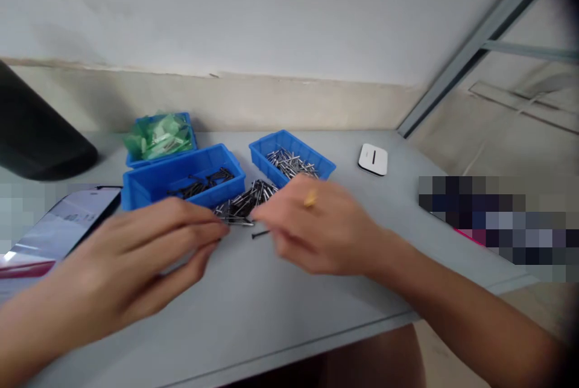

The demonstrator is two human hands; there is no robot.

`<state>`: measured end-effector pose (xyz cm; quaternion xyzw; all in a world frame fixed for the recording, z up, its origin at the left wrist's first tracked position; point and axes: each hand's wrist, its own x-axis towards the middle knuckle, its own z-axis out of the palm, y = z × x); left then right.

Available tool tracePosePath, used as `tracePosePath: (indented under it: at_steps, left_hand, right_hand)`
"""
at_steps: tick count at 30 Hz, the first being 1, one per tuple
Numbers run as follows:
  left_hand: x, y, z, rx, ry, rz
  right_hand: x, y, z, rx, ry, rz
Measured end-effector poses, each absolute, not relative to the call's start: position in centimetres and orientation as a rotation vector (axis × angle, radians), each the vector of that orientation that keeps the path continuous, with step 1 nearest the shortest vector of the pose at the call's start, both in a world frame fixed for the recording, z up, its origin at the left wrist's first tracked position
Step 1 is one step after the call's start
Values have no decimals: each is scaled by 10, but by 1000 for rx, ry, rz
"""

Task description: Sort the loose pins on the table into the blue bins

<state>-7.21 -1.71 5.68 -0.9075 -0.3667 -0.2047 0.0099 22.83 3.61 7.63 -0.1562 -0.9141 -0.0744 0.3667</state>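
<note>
My left hand [149,249] and my right hand [312,228] meet over the grey table [253,309], fingertips close together just in front of a loose pile of mixed screws [246,201]. The left fingers pinch a thin silver screw [237,222]. A black screw [260,235] shows at the right fingertips, which are curled and blurred. Behind the pile stand a blue bin of black screws [181,186] and a blue bin of silver screws [292,162].
A third blue bin [160,137] at the back left holds green plastic packets. A phone [67,222] lies at the left, a small white device [373,159] at the right. A dark object [31,128] sits far left. The table's front edge is close to me.
</note>
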Motion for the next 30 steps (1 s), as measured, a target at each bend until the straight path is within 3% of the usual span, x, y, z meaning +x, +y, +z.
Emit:
tracePosePath:
  at_steps: [6, 30]
  left_hand:
    - [-27, 14, 52, -2835, -796, -506]
    - [-39, 17, 42, -3112, -1012, -396]
  right_hand:
    - [211, 30, 46, -512, -2890, -83]
    - [213, 42, 40, -667, -2846, 70]
